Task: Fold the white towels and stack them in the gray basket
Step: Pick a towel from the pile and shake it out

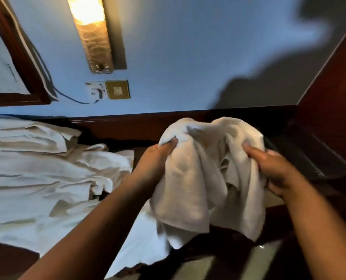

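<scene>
A crumpled white towel (198, 178) hangs in the air at the centre of the head view, held up by both hands. My left hand (156, 160) pinches its upper left edge between thumb and fingers. On the right, my right hand (273, 168) grips the towel's other side, fingers curled into the cloth. More white towels (36, 168) lie rumpled in a pile to the left. A dark basket-like container (309, 154) sits at the right behind the towel; its colour is hard to tell in the dim light.
A blue wall with a lit wall lamp (91, 33), a switch plate (117, 89) and a cable rises behind. Dark wooden trim (127, 126) runs along the back, and a dark wooden panel (334, 77) stands at the right. A framed picture (4, 63) hangs at the left.
</scene>
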Demonstrator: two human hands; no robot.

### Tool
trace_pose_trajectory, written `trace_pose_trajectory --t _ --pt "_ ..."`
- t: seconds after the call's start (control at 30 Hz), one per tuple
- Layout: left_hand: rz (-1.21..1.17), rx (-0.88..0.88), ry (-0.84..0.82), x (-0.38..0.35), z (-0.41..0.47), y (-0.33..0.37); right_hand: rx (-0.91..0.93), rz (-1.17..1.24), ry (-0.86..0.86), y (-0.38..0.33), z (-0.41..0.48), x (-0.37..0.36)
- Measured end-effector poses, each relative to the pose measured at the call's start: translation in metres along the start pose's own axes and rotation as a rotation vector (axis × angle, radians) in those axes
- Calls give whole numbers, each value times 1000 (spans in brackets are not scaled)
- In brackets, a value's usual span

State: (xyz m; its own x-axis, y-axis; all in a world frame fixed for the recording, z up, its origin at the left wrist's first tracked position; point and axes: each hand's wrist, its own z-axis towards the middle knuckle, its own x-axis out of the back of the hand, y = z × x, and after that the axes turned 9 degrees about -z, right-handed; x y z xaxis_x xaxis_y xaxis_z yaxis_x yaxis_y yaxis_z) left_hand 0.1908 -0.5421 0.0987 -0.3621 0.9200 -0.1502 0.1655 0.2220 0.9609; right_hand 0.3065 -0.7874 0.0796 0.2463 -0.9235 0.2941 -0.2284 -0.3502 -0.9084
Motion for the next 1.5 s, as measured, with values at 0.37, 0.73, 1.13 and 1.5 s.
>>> trace_pose_trajectory --t 0.37,0.73,1.13,1.5 --pt "-144 114 -178 -122 -37 -40 82 -277 59 78 -108 74" --pt "-244 492 -59 -65 -81 -126 368 -502 -115 125 -215 -24" --pt "-283 327 86 -33 -112 -94 603 -782 -404 108 -208 -42" --pt "-420 153 -208 -69 -154 -106 994 -425 -29 93 -159 8"
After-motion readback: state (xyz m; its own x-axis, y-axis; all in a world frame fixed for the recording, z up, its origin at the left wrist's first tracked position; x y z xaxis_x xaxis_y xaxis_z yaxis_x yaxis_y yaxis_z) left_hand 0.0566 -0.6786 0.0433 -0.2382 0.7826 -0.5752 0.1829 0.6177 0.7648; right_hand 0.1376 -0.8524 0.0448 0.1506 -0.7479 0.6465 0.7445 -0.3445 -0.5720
